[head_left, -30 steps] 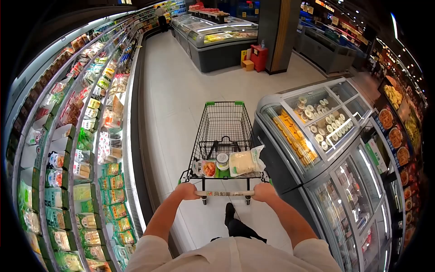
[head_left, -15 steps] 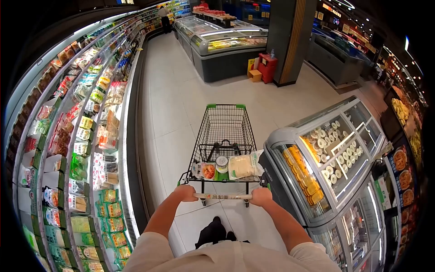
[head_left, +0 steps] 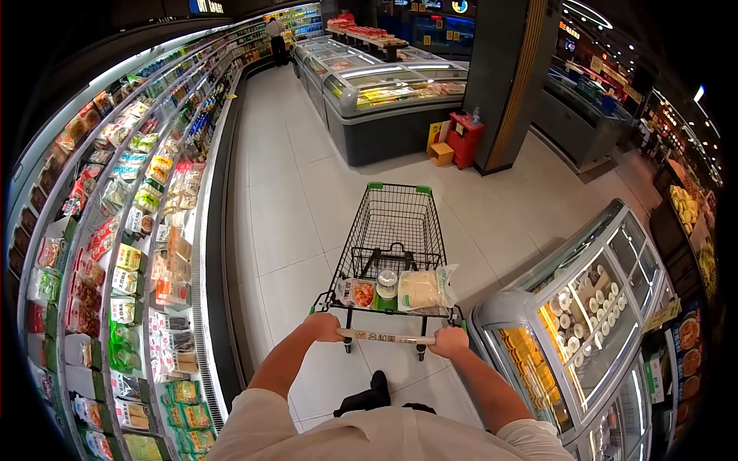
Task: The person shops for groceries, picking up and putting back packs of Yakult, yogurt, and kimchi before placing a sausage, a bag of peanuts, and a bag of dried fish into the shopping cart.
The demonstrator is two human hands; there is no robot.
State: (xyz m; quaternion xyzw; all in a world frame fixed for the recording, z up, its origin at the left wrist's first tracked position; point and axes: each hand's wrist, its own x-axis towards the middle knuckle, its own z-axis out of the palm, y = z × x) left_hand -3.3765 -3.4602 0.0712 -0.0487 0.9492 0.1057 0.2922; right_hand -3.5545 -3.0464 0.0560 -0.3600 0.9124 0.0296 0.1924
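Note:
Both of my hands grip the pale handle (head_left: 387, 336) of a shopping cart (head_left: 397, 223). My left hand (head_left: 324, 327) is wrapped round its left end, my right hand (head_left: 450, 342) round its right end. Just beyond the handle, in the cart's raised rear seat, lie a flat pack of reddish-orange food (head_left: 357, 293), a round tub with a pale lid (head_left: 387, 280) and a bulky clear bag of pale food (head_left: 423, 290). The wire basket in front of them shows bare mesh.
A long chilled shelf (head_left: 211, 253) of packaged food runs along the left. A glass-topped freezer (head_left: 507, 303) stands close at right. Ahead are another freezer (head_left: 384, 138), a dark pillar (head_left: 507, 92) and a red box (head_left: 463, 140). A person (head_left: 276, 38) stands far down the aisle.
The cart and I have moved forward along the aisle. The right freezer has slid nearer and lower in view, and the pillar and far freezer look closer. Both hands keep their grip.

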